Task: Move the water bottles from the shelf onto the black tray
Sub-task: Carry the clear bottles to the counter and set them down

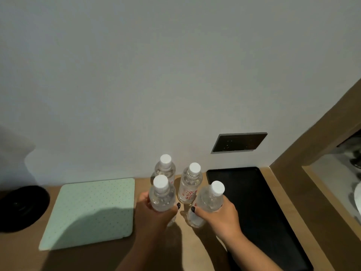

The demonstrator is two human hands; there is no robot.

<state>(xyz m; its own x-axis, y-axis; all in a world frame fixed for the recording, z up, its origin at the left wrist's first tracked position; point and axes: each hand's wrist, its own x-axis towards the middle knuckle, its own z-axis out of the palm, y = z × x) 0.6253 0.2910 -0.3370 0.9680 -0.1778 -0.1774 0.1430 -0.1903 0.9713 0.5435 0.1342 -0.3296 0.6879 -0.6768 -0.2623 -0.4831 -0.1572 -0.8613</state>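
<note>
Several clear water bottles with white caps stand on the wooden shelf [160, 257] between a green mat and the black tray [259, 194]. My left hand [151, 214] is wrapped around the near-left bottle [162, 194]. My right hand [222, 216] grips the near-right bottle [209, 202], which tilts toward the tray at the tray's left edge. Two more bottles stand behind, untouched: the back-left bottle [165, 169] and the back-right bottle [190, 184] with a red-lettered label. The black tray holds nothing in its visible part.
A pale green dotted mat [91, 212] lies left of the bottles, with a round black object [19, 208] at the far left. A dark socket plate [239, 142] is on the wall above the tray. A wooden side panel [304, 153] and a recessed niche rise to the right.
</note>
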